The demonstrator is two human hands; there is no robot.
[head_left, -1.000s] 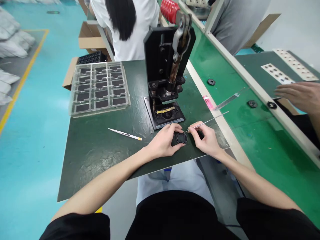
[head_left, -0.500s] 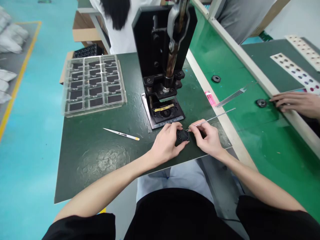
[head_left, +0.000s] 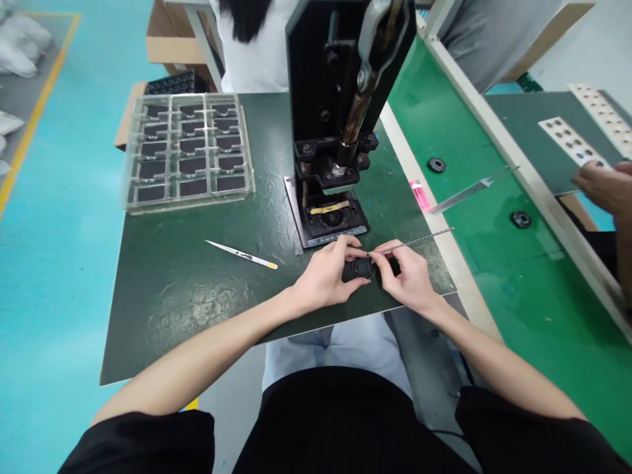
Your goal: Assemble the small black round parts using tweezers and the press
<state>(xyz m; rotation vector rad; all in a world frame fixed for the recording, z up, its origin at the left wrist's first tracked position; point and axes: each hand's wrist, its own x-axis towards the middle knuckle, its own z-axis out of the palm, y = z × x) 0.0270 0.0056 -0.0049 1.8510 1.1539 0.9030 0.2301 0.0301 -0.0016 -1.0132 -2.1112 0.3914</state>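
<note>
A small round black part (head_left: 363,267) is gripped between the thumb and fingers of my left hand (head_left: 330,271), close to the front edge of the dark green table mat. My right hand (head_left: 403,271) pinches a thin metal rod (head_left: 427,236) near one end, and that end meets the upper rim of the black part. The rod's other end points away to the right. Just beyond both hands stands a black hand press (head_left: 340,125), with a yellow strip (head_left: 329,208) on its base. White tweezers (head_left: 241,254) lie on the mat left of my left hand.
Stacked clear plastic trays (head_left: 190,155) with black pieces sit at the back left. On the green surface to the right are black ring-shaped parts (head_left: 521,219), a pink item (head_left: 420,195) and a narrow mesh-patterned strip (head_left: 461,195). A co-worker's hand (head_left: 605,187) is near a dotted white sheet (head_left: 573,140).
The rod now lies at a slightly flatter angle at the black part, which has turned a little in my left hand. The co-worker's hand has lifted off the rail toward the dotted sheet. My view shifted slightly.
</note>
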